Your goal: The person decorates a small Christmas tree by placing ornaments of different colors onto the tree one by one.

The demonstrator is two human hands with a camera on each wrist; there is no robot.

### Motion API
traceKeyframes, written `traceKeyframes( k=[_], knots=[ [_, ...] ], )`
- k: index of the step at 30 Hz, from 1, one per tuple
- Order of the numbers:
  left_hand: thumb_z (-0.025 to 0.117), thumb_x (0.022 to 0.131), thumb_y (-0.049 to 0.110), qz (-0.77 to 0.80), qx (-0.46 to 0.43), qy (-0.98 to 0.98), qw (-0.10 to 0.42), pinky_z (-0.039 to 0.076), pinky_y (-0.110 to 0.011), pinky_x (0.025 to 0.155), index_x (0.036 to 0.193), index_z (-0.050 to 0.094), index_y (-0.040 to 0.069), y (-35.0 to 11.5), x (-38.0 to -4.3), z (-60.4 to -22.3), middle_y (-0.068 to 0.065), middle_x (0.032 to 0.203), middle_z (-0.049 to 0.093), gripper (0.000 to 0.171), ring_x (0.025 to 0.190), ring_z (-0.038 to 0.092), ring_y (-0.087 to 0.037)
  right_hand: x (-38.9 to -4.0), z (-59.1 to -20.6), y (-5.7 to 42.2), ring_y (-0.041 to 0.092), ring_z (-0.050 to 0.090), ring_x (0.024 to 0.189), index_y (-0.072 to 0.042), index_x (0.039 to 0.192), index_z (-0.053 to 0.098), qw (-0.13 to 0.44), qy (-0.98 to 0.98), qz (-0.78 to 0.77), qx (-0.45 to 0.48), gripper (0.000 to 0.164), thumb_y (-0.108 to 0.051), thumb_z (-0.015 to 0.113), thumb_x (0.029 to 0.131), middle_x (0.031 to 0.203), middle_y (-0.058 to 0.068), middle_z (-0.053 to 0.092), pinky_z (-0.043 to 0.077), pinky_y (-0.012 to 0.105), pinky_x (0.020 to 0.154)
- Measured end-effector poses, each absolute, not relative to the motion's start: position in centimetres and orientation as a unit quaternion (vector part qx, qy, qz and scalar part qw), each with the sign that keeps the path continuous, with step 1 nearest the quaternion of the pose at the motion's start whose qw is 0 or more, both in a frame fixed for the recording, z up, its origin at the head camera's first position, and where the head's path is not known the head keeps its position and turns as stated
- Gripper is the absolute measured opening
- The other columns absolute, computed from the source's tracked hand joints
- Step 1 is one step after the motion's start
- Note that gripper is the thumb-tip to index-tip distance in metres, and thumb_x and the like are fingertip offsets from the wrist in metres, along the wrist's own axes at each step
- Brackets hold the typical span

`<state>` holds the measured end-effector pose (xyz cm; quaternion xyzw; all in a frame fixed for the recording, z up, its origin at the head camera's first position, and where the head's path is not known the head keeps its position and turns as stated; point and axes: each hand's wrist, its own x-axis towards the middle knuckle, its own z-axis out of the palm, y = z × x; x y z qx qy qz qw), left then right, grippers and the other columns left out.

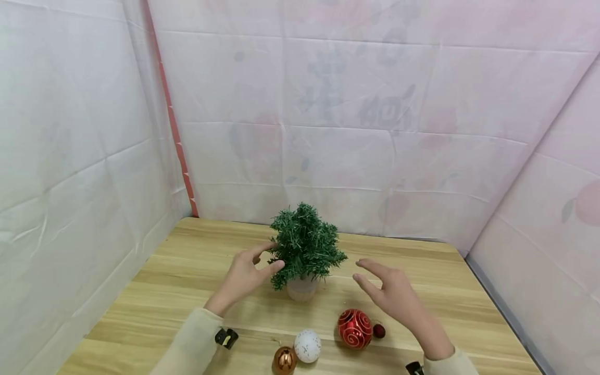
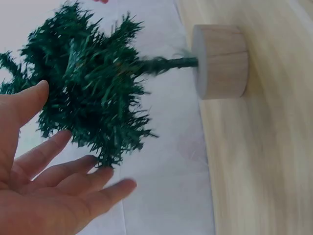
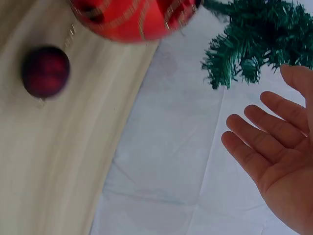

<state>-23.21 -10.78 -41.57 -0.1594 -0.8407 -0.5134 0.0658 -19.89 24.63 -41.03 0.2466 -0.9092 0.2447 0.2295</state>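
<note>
A small green artificial Christmas tree (image 1: 304,245) stands upright on a round wooden base (image 2: 222,61) near the middle of the table. At its left side is my left hand (image 1: 246,276), fingers spread, with the thumb and fingertips at the outer branches. My right hand (image 1: 391,291) hovers to the right of the tree, apart from it, fingers extended and holding nothing. Below that hand lie a big red ball ornament (image 1: 354,328) with swirl lines and a small dark red ball (image 1: 379,330).
Nearer the front edge, a white speckled ball (image 1: 308,346) lies beside a shiny copper ball (image 1: 285,360). They rest on the wood-grain table (image 1: 187,291). Pale printed cloth (image 1: 337,156) hangs behind the table and on both sides.
</note>
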Motion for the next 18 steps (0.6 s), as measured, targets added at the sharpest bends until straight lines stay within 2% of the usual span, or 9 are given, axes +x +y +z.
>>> traceKeyframes(
  k=[1, 4, 6, 8, 9, 11, 14, 16, 18],
  knots=[
    [0.081, 0.093, 0.037, -0.514, -0.156, -0.841, 0.066, 0.044, -0.06, 0.117, 0.146, 0.064, 0.02, -10.6, -23.1, -41.8, -0.011, 0.157, 0.056, 0.058, 0.147, 0.051, -0.036, -19.6, -41.3, 24.6, 0.01, 0.071, 0.061, -0.004, 0.126, 0.075, 0.23, -0.909, 0.244, 0.247, 0.033, -0.019, 0.077, 0.097, 0.123, 0.015, 0.077, 0.063, 0.05, 0.087],
    [0.082, 0.092, 0.037, -0.504, -0.157, -0.845, 0.085, 0.041, -0.063, 0.117, 0.142, 0.067, 0.017, -10.0, -22.7, -42.3, -0.016, 0.159, 0.052, 0.056, 0.148, 0.047, -0.042, -18.6, -42.1, 24.4, -0.003, 0.054, 0.047, -0.007, 0.126, 0.076, 0.218, -0.911, 0.253, 0.241, 0.033, -0.021, 0.079, 0.096, 0.124, 0.014, 0.077, 0.064, 0.041, 0.081],
    [0.083, 0.091, 0.037, -0.498, -0.162, -0.846, 0.098, 0.054, -0.058, 0.106, 0.138, 0.07, 0.015, -9.7, -22.4, -42.6, -0.019, 0.16, 0.05, 0.053, 0.13, 0.065, -0.043, -17.9, -42.7, 24.4, -0.013, 0.033, 0.041, -0.01, 0.126, 0.076, 0.205, -0.913, 0.262, 0.236, 0.033, -0.022, 0.08, 0.095, 0.125, 0.014, 0.077, 0.061, 0.032, 0.074],
    [0.083, 0.091, 0.037, -0.499, -0.168, -0.844, 0.1, 0.063, -0.045, 0.086, 0.135, 0.072, 0.014, -9.4, -22.3, -42.8, -0.019, 0.161, 0.048, 0.051, 0.091, 0.078, -0.035, -17.3, -43.2, 24.3, -0.014, 0.012, 0.041, -0.011, 0.125, 0.077, 0.195, -0.914, 0.27, 0.231, 0.034, -0.024, 0.082, 0.093, 0.125, 0.015, 0.077, 0.056, 0.027, 0.07],
    [0.083, 0.09, 0.036, -0.5, -0.17, -0.843, 0.098, 0.063, -0.038, 0.072, 0.134, 0.073, 0.013, -9.3, -22.3, -42.9, -0.019, 0.161, 0.048, 0.05, 0.068, 0.075, -0.028, -17.0, -43.4, 24.3, -0.015, 0.011, 0.042, -0.013, 0.125, 0.077, 0.191, -0.915, 0.273, 0.228, 0.035, -0.024, 0.083, 0.093, 0.125, 0.014, 0.077, 0.055, 0.026, 0.069],
    [0.084, 0.09, 0.036, -0.503, -0.171, -0.842, 0.09, 0.05, -0.025, 0.047, 0.133, 0.074, 0.013, -9.1, -22.2, -43.0, -0.019, 0.162, 0.047, 0.049, 0.036, 0.05, -0.013, -16.5, -43.9, 24.2, -0.014, 0.037, 0.044, -0.014, 0.124, 0.078, 0.192, -0.916, 0.27, 0.225, 0.036, -0.026, 0.084, 0.091, 0.124, 0.012, 0.078, 0.06, 0.029, 0.073],
    [0.084, 0.09, 0.032, -0.509, -0.17, -0.84, 0.082, 0.037, -0.02, 0.037, 0.131, 0.074, 0.012, -9.0, -22.2, -43.1, -0.02, 0.162, 0.046, 0.047, 0.031, 0.031, -0.002, -16.0, -44.4, 24.0, 0.003, 0.072, 0.07, -0.016, 0.122, 0.079, 0.183, -0.92, 0.269, 0.22, 0.036, -0.03, 0.086, 0.09, 0.122, 0.008, 0.079, 0.064, 0.039, 0.083],
    [0.084, 0.091, 0.03, -0.513, -0.169, -0.837, 0.081, 0.035, -0.019, 0.037, 0.13, 0.075, 0.011, -8.9, -22.1, -43.2, -0.021, 0.161, 0.047, 0.044, 0.031, 0.028, 0.0, -15.8, -44.8, 23.9, 0.019, 0.079, 0.1, -0.016, 0.121, 0.079, 0.176, -0.922, 0.268, 0.218, 0.036, -0.033, 0.086, 0.089, 0.121, 0.006, 0.079, 0.065, 0.041, 0.084],
    [0.083, 0.092, 0.027, -0.516, -0.171, -0.835, 0.082, 0.033, -0.02, 0.037, 0.129, 0.076, 0.011, -8.9, -22.1, -43.2, -0.02, 0.16, 0.049, 0.041, 0.032, 0.027, 0.0, -15.6, -45.1, 23.9, 0.023, 0.079, 0.102, -0.015, 0.12, 0.079, 0.169, -0.923, 0.266, 0.218, 0.037, -0.034, 0.086, 0.089, 0.121, 0.007, 0.079, 0.064, 0.042, 0.085]
  ],
)
